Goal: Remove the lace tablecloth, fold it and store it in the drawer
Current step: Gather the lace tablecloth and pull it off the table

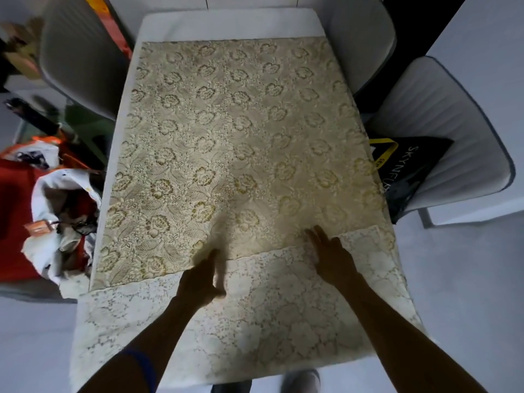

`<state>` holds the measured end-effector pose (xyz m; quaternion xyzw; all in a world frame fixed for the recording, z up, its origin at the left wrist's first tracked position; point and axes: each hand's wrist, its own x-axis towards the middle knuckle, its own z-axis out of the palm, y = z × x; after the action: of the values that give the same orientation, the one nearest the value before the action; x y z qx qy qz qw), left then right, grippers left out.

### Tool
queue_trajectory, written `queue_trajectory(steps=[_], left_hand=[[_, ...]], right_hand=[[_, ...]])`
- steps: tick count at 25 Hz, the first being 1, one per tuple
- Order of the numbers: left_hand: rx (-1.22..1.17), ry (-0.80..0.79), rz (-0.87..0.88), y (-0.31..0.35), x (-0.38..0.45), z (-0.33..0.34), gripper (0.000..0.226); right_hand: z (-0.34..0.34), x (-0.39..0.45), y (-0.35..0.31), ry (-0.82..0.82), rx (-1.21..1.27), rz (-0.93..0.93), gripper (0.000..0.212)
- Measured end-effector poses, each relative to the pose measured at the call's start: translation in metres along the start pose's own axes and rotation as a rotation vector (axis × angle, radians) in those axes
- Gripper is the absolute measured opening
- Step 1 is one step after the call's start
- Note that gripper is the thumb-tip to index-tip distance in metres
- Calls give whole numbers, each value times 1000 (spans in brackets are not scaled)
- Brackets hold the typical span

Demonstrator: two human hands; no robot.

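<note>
A cream and gold lace tablecloth (241,131) with a flower pattern lies spread over a white table (226,24). It looks folded over itself: the upper layer ends in a straight edge near me, and a paler single layer hangs off the near end. My left hand (200,276) lies flat on that near edge with straight fingers. To its right, my right hand (331,255) presses on the same edge with fingers spread. No drawer is in view.
Grey chairs stand at the far left (82,52), far right (365,38) and right (448,131); a black bag with yellow straps (408,168) lies on the right one. Red cloth, a white garment and clutter (56,217) pile up to the table's left.
</note>
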<state>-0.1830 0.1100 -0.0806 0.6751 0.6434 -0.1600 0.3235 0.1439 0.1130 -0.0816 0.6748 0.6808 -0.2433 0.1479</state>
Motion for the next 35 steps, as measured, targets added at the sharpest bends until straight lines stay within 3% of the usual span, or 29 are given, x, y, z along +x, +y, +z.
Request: queue_trajectory(steps=[4, 7, 10, 12, 13, 14, 15, 16, 17, 18, 19, 21, 23, 24, 25, 27, 29, 35], left_hand=[[155, 106, 85, -2, 4, 0, 99], [77, 93, 123, -1, 5, -2, 86], [-209, -94, 119, 2, 3, -22, 59], [-181, -242, 128, 6, 15, -59, 31], [-115, -198, 154, 13, 26, -83, 24], [-56, -19, 172, 20, 40, -109, 24], [-2, 257, 168, 28, 53, -137, 29], [37, 519, 139, 38, 63, -163, 40], [65, 679, 93, 48, 68, -180, 56], [60, 704, 87, 57, 68, -188, 67], [40, 623, 129, 66, 64, -184, 69], [51, 309, 222, 76, 52, -141, 61], [141, -2, 190, 68, 39, -84, 72], [149, -78, 151, 62, 32, -60, 78], [137, -59, 133, 55, 26, -41, 78], [115, 182, 220, 47, 18, -21, 65], [284, 272, 315, 45, 16, -14, 59], [235, 336, 473, 35, 13, -12, 48]], right_hand=[[-3, 14, 14, -19, 54, 23, 75], [-4, 15, 20, -31, 16, 28, 46], [-25, 21, 22, -263, -95, -18, 46], [-57, 34, 27, -361, -88, -15, 57], [-77, 45, 28, -279, -67, -11, 56], [-98, 56, 29, -91, -7, 6, 52], [-119, 66, 28, 151, 114, 45, 50], [-139, 74, 23, 364, 287, 77, 57], [-153, 78, 16, 504, 437, 79, 71], [-160, 76, 9, 555, 471, 61, 82], [-158, 70, 1, 535, 435, 42, 84], [-125, 51, -8, 422, 335, -10, 73], [-73, 23, -6, 211, 235, -18, 70], [-48, 11, -2, 110, 185, 8, 71], [-25, 2, 3, 61, 136, 36, 73], [0, -8, 9, 95, 79, 72, 72], [10, -10, 8, 131, 100, 101, 70], [26, -36, 4, 119, 17, 126, 63]])
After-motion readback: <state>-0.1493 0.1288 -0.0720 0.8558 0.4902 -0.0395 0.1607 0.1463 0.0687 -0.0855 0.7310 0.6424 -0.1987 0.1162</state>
